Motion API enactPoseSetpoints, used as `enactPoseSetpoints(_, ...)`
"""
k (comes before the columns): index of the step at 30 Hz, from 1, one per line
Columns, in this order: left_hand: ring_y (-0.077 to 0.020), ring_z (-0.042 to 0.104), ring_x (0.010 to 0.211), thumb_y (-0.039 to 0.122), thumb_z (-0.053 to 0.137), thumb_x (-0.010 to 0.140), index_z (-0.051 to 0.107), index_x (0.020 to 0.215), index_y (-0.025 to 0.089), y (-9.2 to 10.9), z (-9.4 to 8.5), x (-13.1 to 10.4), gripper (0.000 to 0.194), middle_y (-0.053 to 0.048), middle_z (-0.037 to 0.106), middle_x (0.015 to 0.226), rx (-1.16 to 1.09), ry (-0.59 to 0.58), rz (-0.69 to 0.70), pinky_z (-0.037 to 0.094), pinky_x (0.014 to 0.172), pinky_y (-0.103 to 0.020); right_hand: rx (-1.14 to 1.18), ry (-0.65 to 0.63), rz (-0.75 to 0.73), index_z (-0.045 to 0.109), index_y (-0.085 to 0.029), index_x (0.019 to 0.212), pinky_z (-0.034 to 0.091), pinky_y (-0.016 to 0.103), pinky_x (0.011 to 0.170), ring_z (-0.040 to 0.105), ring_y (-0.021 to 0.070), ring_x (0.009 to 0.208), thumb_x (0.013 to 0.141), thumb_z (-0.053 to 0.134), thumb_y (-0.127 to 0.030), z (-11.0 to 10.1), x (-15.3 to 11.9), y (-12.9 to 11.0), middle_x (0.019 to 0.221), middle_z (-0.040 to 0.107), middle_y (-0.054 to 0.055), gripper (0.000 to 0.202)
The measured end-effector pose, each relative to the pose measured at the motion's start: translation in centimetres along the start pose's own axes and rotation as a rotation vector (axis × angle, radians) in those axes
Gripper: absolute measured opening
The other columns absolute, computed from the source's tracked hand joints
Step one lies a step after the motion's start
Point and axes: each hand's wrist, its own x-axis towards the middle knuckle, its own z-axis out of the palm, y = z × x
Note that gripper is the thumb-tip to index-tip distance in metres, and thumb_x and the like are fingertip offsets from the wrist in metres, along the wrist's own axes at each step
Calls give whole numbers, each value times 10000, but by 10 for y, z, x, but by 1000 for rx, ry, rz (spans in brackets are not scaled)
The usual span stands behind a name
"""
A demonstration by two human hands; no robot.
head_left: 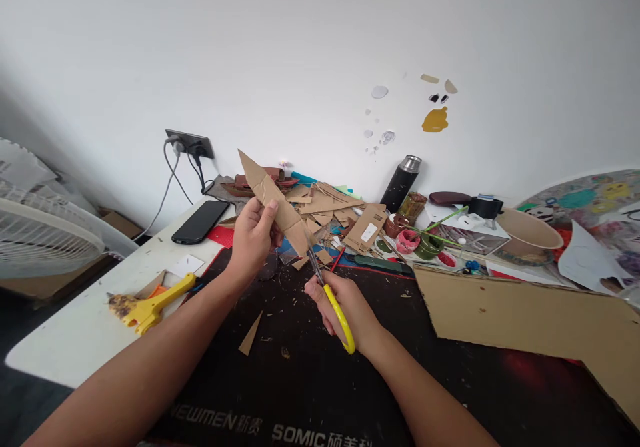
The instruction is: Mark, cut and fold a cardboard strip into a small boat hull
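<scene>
My left hand (257, 231) pinches a long, pointed piece of brown cardboard (283, 210) by its left edge, holding it tilted above the black mat. The piece has creases across it, and its tip points up and to the left. My right hand (345, 303) grips the yellow-handled scissors (340, 317), whose blades meet the lower end of the cardboard. A small triangular cardboard scrap (251, 333) lies on the black mat (300, 383) below my hands.
Behind my hands is a pile of cardboard scraps (325, 203). On the left lie a yellow glue gun (155, 307) and a black phone (201, 221). A black thermos (401, 183), paint pots (409, 240) and a large cardboard sheet (500, 310) are on the right.
</scene>
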Motion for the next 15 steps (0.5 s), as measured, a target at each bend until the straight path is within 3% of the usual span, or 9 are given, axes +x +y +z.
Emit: enactPoseSetpoints(15,-103,501,354,604,729,942,563,938,239,-6,1,-2,401,65,568,591,8,5,-14,286,299,-190,-10,35,17,561,-242,890,301,248,439,434,123,403,1010,592,-702,2,-1,0,514,410,-76,477)
